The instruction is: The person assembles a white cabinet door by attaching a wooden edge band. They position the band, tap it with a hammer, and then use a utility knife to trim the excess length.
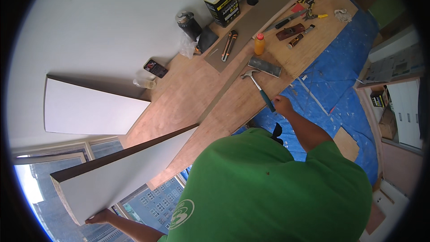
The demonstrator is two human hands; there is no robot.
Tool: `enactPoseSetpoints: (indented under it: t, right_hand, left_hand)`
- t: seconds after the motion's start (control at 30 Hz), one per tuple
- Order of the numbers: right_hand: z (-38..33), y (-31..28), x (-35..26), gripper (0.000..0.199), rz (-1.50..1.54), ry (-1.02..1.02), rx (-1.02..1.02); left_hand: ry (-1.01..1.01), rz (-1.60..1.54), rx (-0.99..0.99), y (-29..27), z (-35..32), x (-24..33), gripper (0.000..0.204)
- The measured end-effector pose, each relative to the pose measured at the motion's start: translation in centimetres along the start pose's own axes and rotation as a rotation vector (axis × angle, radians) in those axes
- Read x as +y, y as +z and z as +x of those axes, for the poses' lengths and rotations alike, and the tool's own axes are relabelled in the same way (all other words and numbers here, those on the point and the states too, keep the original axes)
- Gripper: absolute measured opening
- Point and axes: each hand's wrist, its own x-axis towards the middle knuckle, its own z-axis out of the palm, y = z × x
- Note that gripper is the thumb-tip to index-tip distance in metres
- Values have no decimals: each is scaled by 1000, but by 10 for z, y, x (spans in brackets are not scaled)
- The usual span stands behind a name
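My left hand point(99, 217) is closed on the lower corner of a long white panel point(130, 161) with a dark brown edge. The panel is tilted, its far end on the wooden worktable point(179, 94). A claw hammer point(262, 94) with a teal grip lies at the table's near edge, its handle end sticking out past it. Right beside that handle end, my right hand point(282, 104) has its fingers curled; they do not wrap the handle, and whatever they hold, if anything, is hidden. Beyond the hammer head is a grey rectangular block point(265, 66).
Another white panel point(89, 107) leans against the wall. Farther along are a utility knife point(230, 45), an orange bottle point(260, 45), a wooden plane point(290, 32), a chisel point(301, 36), an adhesive can point(222, 4) and a phone point(156, 67). Blue sheeting point(322, 85) covers the floor.
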Motion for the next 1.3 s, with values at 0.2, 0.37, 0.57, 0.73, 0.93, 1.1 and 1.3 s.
enactPoseSetpoints:
  t: [0.2, 0.37, 0.57, 0.73, 0.93, 1.1, 1.3]
  right_hand:
    - [11, -9, 13, 15, 13, -4, 16]
    - [27, 3, 49, 16, 36, 23, -18]
    - [47, 17, 85, 18, -93, -53, -123]
    - [59, 5, 80, 18, 135, 130, -227]
    - [67, -3, 56, 20, 56, 195, -229]
    - [70, -3, 52, 18, 176, 232, -239]
    - [68, 2, 75, 16, 238, 225, -236]
  left_hand:
    - [50, 36, 14, 2, -8, 6, 78]
    - [0, 37, 27, 5, -20, 12, 79]
    - [-58, 134, 64, -16, -3, -1, 78]
    - [64, -16, 61, -21, -4, -6, 80]
    - [52, -55, 40, -7, -10, -2, 81]
    - [41, -103, 0, -12, -6, -6, 77]
    - [-38, -150, 62, -48, 25, -29, 75]
